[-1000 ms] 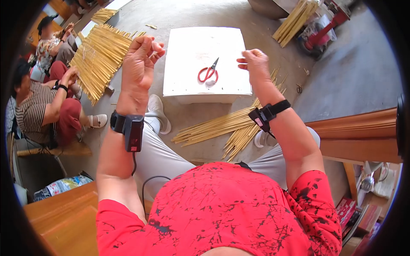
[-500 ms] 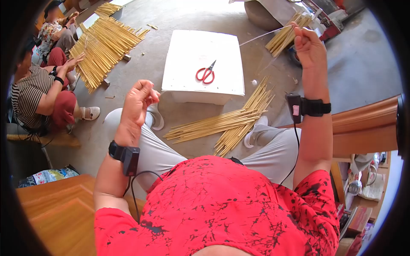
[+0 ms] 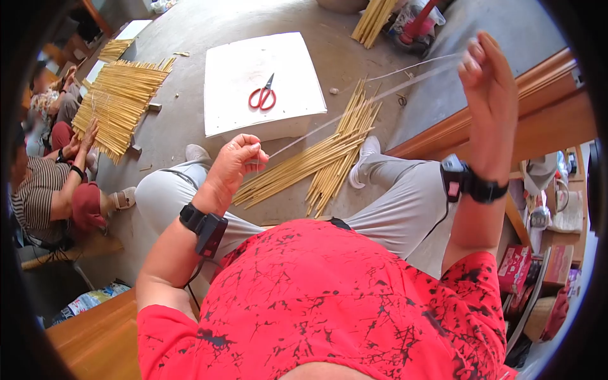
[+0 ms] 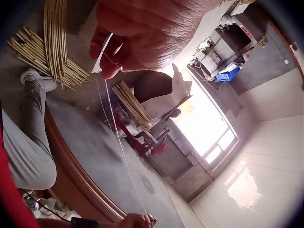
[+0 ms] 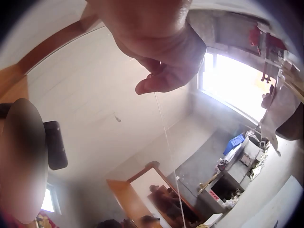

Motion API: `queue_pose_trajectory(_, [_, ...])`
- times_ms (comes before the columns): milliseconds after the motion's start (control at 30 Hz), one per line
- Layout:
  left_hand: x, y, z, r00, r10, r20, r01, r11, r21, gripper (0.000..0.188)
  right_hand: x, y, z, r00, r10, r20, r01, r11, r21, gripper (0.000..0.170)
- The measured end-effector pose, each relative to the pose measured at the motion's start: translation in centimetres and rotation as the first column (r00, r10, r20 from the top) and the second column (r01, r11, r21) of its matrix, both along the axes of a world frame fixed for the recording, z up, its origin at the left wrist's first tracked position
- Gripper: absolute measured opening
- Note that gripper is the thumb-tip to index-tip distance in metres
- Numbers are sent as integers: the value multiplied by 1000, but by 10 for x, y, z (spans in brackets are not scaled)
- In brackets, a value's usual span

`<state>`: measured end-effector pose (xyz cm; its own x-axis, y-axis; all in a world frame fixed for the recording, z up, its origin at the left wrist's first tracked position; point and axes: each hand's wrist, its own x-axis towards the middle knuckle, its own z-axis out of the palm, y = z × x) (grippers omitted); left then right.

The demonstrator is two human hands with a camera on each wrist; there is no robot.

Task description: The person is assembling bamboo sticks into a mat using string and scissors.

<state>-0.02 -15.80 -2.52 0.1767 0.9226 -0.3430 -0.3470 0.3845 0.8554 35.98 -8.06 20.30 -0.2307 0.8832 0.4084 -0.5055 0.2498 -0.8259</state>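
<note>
A thin white string point(image 3: 304, 137) stretches taut between the two hands in the head view. My left hand point(image 3: 229, 170) pinches one end between thumb and fingers, low in front of the left knee. Raised high at the right, my right hand point(image 3: 493, 95) has curled fingers pinching the other end. The right wrist view shows the string point(image 5: 166, 133) running down from the fingertips. Red-handled scissors point(image 3: 268, 85) lie on a white-topped box point(image 3: 221, 69) ahead of me, and loose straw-coloured stalks point(image 3: 285, 168) lie crosswise on the floor in front of my feet.
At the left, a person in a striped top point(image 3: 43, 199) sits with hands on a mat of stalks point(image 3: 117, 101); another person sits behind. More stalks point(image 3: 373, 22) stand at the back. A wooden door point(image 3: 544, 114) and cluttered shelves point(image 3: 573, 218) are at the right.
My right hand has swung outward to the right and up, drawing the string out long. The left hand has come down from beside the box. The scissors have stayed on the box.
</note>
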Motion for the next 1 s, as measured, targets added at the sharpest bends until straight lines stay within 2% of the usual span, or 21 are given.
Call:
queue_pose_trajectory(100, [15,8,1,996,-77,-48,74,996,-56,17,33,-52,-1,973,-221,61,215,971,103,17])
queue_pose_trajectory(233, [36,36,5,977,-169,-128,159,984,-83,24,59,-97,-4,950,-306,69,293,944,150,18])
queue_pose_trajectory(300, [44,58,10,807,-218,-549,194,976,-102,33,60,-104,-6,970,-230,78,212,959,190,19])
queue_pose_trajectory(333, [48,76,13,804,-226,-550,203,974,-103,33,56,-101,-8,946,-246,209,193,950,246,16])
queue_pose_trajectory(367, [53,97,16,855,-88,-511,190,970,151,35,46,-95,-10,903,-268,335,167,939,300,13])
queue_pose_trajectory(400, [59,109,21,901,33,-433,156,906,393,38,35,-89,-13,843,-317,434,203,936,288,10])
queue_pose_trajectory(433, [73,108,55,902,54,-429,173,864,472,37,21,-81,-14,770,-355,530,236,930,280,7])
queue_pose_trajectory(500, [111,96,133,940,33,-340,210,730,650,37,-6,-59,-15,784,-194,589,187,980,74,6])
queue_pose_trajectory(533, [127,88,154,964,-19,-264,216,632,744,38,-13,-41,-24,783,-194,591,183,980,80,6])
queue_pose_trajectory(567, [139,82,163,965,-11,-263,211,630,747,38,-20,-20,-40,776,-306,552,159,941,298,8])
queue_pose_trajectory(600, [149,77,169,969,-179,-173,248,627,738,39,-26,-5,-48,774,-404,488,133,857,498,10])
queue_pose_trajectory(633, [152,74,170,938,-339,-76,284,621,730,41,-30,2,-50,779,-396,486,128,859,495,10])
queue_pose_trajectory(700, [149,83,166,933,-352,-68,298,658,692,43,-37,12,-53,706,-564,428,303,787,537,11])
queue_pose_trajectory(733, [148,87,164,926,-373,-55,316,686,655,46,-42,18,-55,710,-559,428,301,791,533,11])
queue_pose_trajectory(767, [149,85,161,948,-317,39,227,755,615,30,-45,23,-57,731,-548,407,297,793,532,11])
queue_pose_trajectory(800, [144,86,158,948,-316,37,229,758,611,30,-49,28,-59,750,-537,386,295,794,531,11])
queue_pose_trajectory(833, [135,88,154,955,-297,24,235,800,552,21,-53,32,-61,798,-421,431,211,865,456,16])
queue_pose_trajectory(867, [125,89,154,961,-277,11,237,840,489,14,-60,33,-59,801,-416,431,209,868,450,16])
queue_pose_trajectory(933, [102,84,157,977,-205,-56,206,853,479,9,-76,35,-52,902,-83,423,59,996,69,22])
queue_pose_trajectory(967, [89,79,161,984,-135,-118,175,862,476,8,-78,45,-55,862,-61,504,34,997,62,23])
queue_pose_trajectory(1000, [73,71,163,988,-66,-141,127,867,482,8,-82,59,-63,863,-48,503,22,998,57,23])
